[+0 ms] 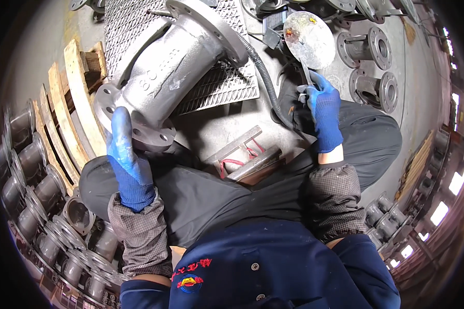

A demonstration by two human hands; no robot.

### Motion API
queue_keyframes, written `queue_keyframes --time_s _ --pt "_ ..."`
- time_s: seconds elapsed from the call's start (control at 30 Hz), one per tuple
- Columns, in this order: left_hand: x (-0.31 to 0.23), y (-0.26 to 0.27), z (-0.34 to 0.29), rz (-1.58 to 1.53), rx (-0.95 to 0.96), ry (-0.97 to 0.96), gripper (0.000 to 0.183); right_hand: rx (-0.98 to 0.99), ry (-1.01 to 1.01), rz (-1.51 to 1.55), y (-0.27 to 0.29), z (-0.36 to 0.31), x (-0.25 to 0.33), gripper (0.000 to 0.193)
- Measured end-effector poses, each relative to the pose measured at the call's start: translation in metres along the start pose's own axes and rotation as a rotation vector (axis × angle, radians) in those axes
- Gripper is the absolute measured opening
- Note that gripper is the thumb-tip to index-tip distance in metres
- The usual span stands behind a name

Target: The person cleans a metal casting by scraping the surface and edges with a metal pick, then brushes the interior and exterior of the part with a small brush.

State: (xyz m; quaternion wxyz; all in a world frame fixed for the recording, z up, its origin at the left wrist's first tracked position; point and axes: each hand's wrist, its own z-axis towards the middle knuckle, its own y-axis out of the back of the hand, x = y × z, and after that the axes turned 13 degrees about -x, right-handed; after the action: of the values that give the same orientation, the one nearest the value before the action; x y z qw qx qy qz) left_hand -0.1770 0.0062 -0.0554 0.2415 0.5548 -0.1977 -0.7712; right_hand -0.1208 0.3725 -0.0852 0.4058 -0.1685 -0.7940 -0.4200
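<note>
A large silver-grey flanged valve body (172, 67) lies tilted on a metal grating, with raised lettering on its side. My left hand (126, 149), in a blue glove, grips the rim of its nearer flange; the fingers lie along the flange, and part of the grip is hidden. To the right, my right hand (322, 105) is closed around a putty knife (305, 71), its thin blade pointing away from me. The blade reaches the near edge of a round pale plate (314, 46) that carries small reddish and yellow smears.
The ridged metal grating (232, 95) is under the valve body. A corrugated hose (263, 69) runs beside it. A low metal frame with red strips (242, 154) sits between my legs. Wooden pallet slats (82, 98) stand left; flanged castings (368, 49) sit right, with several more at lower left.
</note>
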Motion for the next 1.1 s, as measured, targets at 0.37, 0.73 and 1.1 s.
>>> queue_keyframes --time_s 0.37,0.73,1.1 --pt "-0.020 -0.015 0.006 -0.515 -0.214 0.480 0.033 0.282 -0.115 0.408 0.011 -0.044 0.065 0.044" --pt "-0.042 -0.010 0.025 -0.634 -0.192 0.988 0.038 0.502 0.050 0.416 -0.006 -0.080 0.109 0.051" --pt "-0.002 -0.001 0.004 -0.059 0.006 -0.049 0.037 0.259 -0.163 0.386 0.026 0.001 0.016 0.046"
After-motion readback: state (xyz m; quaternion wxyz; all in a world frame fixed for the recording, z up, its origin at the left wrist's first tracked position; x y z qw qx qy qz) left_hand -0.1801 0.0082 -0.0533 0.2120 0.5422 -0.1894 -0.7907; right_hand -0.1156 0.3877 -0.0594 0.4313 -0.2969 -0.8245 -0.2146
